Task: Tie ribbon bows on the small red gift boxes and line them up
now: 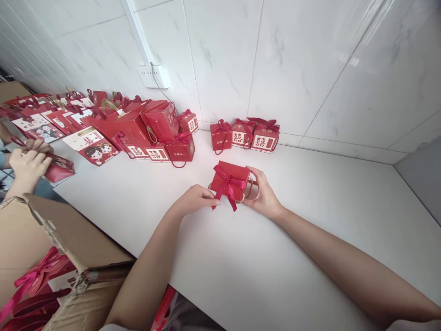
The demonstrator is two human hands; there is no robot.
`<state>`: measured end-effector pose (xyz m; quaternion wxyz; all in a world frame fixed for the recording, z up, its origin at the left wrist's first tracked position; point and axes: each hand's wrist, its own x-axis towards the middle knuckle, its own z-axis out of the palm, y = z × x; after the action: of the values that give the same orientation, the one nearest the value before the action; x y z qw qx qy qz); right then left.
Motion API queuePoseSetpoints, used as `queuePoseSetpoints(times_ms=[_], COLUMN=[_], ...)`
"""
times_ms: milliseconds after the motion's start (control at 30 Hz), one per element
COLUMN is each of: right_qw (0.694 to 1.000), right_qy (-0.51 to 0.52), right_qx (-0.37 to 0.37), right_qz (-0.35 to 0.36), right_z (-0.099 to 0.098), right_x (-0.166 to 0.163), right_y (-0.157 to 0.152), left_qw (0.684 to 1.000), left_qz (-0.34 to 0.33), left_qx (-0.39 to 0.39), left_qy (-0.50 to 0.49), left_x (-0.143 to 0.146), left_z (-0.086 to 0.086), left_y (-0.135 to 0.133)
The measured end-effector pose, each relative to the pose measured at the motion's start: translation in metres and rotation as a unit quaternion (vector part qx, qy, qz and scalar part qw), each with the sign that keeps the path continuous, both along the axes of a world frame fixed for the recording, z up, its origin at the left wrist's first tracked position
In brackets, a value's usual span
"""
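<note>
A small red gift box (230, 180) with a red ribbon bow rests on the white table (310, 239) between my hands. My left hand (197, 198) pinches the box's near left corner by the ribbon, fingers closed. My right hand (262, 189) wraps round the box's right side, with a gold ring handle showing by the fingers. Three finished red boxes (245, 134) stand in a row against the wall beyond.
A heap of red gift boxes and bags (144, 131) lies at the back left. Another person's hands (27, 161) hold a red box at the far left. An open cardboard carton (51, 257) with pink ribbon sits near left. A wall socket (153, 76) is above.
</note>
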<state>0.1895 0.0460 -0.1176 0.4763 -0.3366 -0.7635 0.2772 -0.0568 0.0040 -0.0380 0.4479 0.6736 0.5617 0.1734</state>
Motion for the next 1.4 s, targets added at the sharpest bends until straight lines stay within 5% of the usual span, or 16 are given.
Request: queuePoseSetpoints(times_ms=[400, 600, 700, 833, 1000, 1167, 1400], right_qw=[0.993, 0.966, 0.956, 0.942, 0.928, 0.971, 0.949], right_qy=[0.014, -0.020, -0.024, 0.052, -0.010, -0.136, -0.150], right_qx=[-0.020, -0.092, -0.116, -0.181, -0.174, -0.086, -0.204], right_qz=[0.115, 0.240, 0.268, 0.278, 0.329, 0.180, 0.187], right_z=[0.004, 0.011, 0.012, 0.023, 0.070, 0.116, 0.119], right_x=[0.003, 0.006, 0.008, 0.013, 0.040, 0.053, 0.005], right_y=[-0.006, -0.010, -0.009, -0.004, 0.006, 0.009, -0.001], left_qw=[0.998, 0.978, 0.956, 0.957, 0.973, 0.975, 0.973], left_qz=[-0.026, 0.156, 0.210, 0.105, 0.022, 0.014, 0.017], left_qx=[-0.039, 0.097, 0.205, 0.231, 0.201, 0.192, 0.202], left_qy=[0.051, 0.099, 0.003, -0.144, -0.115, -0.108, -0.106], left_x=[-0.015, -0.035, -0.022, 0.001, 0.016, 0.022, 0.023], left_z=[-0.004, -0.003, 0.004, 0.013, 0.013, 0.010, 0.009], left_y=[0.002, 0.010, 0.008, -0.004, -0.014, -0.014, -0.014])
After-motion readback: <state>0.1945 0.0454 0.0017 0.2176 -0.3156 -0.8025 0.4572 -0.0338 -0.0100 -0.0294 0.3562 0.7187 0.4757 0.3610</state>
